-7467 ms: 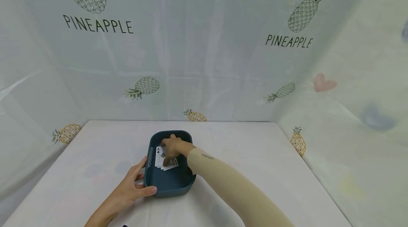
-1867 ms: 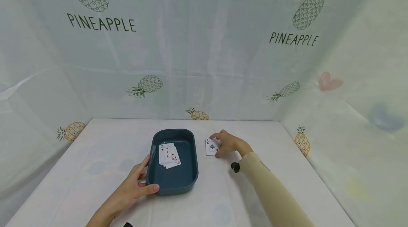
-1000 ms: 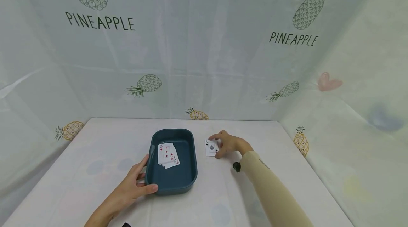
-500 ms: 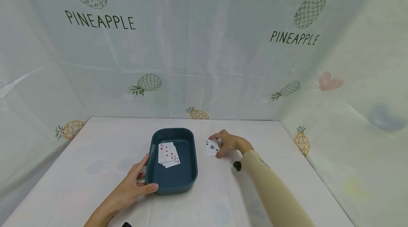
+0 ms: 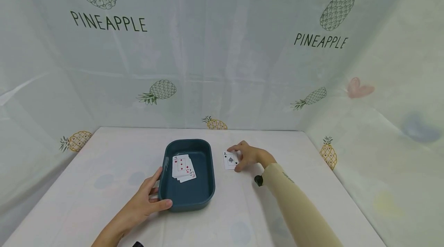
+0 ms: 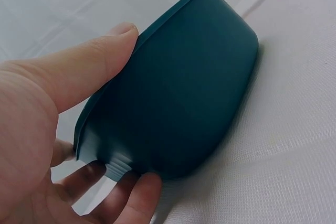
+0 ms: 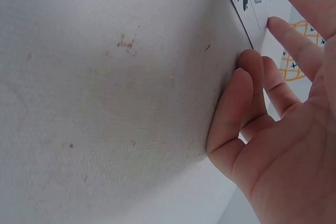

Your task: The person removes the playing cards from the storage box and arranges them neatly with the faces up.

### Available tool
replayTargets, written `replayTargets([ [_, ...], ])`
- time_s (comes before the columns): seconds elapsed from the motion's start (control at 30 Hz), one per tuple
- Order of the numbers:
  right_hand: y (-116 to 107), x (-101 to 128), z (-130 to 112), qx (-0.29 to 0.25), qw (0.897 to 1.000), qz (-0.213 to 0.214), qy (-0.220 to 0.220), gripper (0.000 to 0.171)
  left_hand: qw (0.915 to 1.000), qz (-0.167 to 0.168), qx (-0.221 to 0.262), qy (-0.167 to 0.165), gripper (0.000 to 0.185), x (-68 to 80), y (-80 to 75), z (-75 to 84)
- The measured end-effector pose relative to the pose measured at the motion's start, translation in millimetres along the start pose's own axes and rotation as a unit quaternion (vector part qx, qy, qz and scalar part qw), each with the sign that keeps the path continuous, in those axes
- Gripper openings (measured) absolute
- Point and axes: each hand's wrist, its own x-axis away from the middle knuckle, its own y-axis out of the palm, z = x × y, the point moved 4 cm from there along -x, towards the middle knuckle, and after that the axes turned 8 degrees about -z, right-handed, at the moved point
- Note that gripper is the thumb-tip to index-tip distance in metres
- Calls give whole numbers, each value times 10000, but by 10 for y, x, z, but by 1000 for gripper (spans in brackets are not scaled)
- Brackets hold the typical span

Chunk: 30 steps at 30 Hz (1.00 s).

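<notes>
A: At the left of the head view, our left hand [image 5: 147, 200] grips the near left corner of the tray [image 5: 204, 185]: thumb over the rim, fingers curled beneath, as the left wrist view confirms [image 6: 47, 129]. The tray [image 6: 178, 103] stands on the table [image 5: 104, 154]. Inside it lies a small fan of cards [image 5: 182, 168], a red three on top.

B: Just right of the tray, apart from it, the ace of spades [image 5: 229, 160] lies face up on the table. Our right hand [image 5: 248, 156] rests over its right edge, fingertips touching it; in the right wrist view the fingers [image 7: 247, 103] are bent against the cloth beside the ace of spades [image 7: 249, 3], though we cannot tell whether they actually pinch it.

A: How do we judge its handling?

B: Very light, thin, springy and probably slick. Lying flat, it offers no edge to grasp from above. We would press a fingertip near one edge, slide or bow it slightly, then pinch that raised edge between thumb and finger.

A: And the tray?

B: Stiff, likely plastic, light; the rim grip seems sufficient to steady it.
</notes>
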Motion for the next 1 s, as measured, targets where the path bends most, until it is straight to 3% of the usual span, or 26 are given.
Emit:
replayTargets([
  [0.23,14,34,-10,-221,9996,-59,-144,82,9999,-23,130,-18,112,17,-1,5],
  [0.63,-125,107,-80,-158,9981,149,-581,84,10000,30,66,10,112,15,15,31],
  [0.83,-224,161,-325,-409,9912,353,-1211,83,10000,36,59,28,112,16,14,39],
  [1.0,-281,206,-640,-191,9844,646,-1627,83,10000,14,70,39,112,21,16,47],
])
